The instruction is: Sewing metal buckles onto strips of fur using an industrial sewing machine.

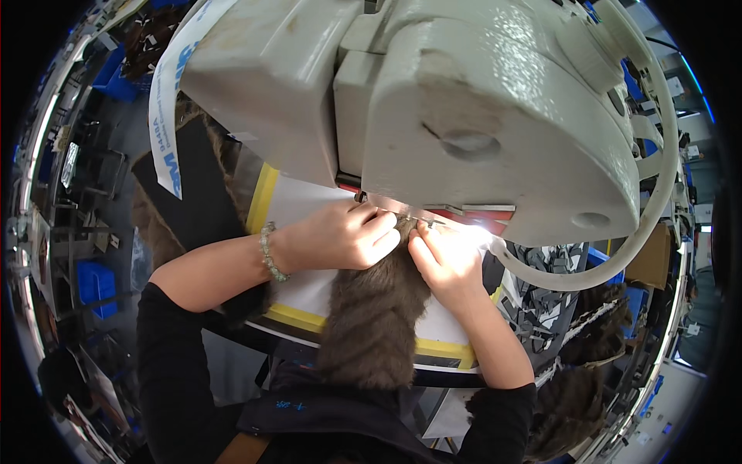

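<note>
A strip of brown fur hangs from my fingers over the white work surface toward my lap. My left hand, with a beaded bracelet on its wrist, is closed on the left side of the fur's upper end. My right hand pinches the same end from the right. A thin metal point shows at its fingertips, but I cannot make out what it belongs to. Both hands are right under the lower edge of a big cream-coloured machine head, which looks like an industrial sewing machine. Glare blurs the right fingertips.
Yellow tape borders the white work surface. A flexible lamp neck curves around the machine's right. Dark grey cut pieces lie at the right, with more fur below. A black panel with fur lies left. Printed tape hangs nearby.
</note>
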Action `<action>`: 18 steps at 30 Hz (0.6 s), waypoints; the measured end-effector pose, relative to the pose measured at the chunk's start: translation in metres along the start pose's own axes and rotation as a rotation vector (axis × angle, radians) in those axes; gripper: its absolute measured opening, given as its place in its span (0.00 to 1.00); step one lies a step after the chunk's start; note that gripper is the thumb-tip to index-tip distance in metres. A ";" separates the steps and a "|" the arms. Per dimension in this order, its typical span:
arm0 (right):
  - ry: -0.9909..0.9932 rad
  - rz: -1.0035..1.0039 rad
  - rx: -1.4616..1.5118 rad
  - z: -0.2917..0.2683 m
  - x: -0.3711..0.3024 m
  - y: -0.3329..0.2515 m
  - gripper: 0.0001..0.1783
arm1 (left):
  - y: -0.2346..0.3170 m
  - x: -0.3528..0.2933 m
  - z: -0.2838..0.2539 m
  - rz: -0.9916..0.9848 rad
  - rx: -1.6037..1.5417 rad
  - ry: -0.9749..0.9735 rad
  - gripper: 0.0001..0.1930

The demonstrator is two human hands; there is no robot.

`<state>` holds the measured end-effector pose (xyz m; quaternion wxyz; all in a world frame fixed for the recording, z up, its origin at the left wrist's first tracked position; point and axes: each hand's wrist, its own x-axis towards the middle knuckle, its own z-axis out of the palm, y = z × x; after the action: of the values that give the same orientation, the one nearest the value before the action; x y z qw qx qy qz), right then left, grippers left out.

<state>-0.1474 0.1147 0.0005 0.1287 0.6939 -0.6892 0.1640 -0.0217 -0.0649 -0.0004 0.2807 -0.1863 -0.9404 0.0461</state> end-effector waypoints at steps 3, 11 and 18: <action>0.025 -0.009 0.004 -0.001 0.001 0.000 0.09 | -0.001 0.001 0.002 0.001 -0.007 0.018 0.06; 0.149 -0.033 -0.027 0.009 -0.001 0.004 0.07 | 0.002 -0.003 0.006 0.003 -0.020 0.015 0.05; 0.088 0.157 -0.081 0.003 0.000 0.000 0.11 | 0.009 -0.004 -0.002 -0.160 0.026 -0.068 0.04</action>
<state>-0.1477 0.1135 -0.0020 0.1734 0.6242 -0.7412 0.1757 -0.0146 -0.0582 -0.0021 0.2536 -0.1050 -0.9607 0.0421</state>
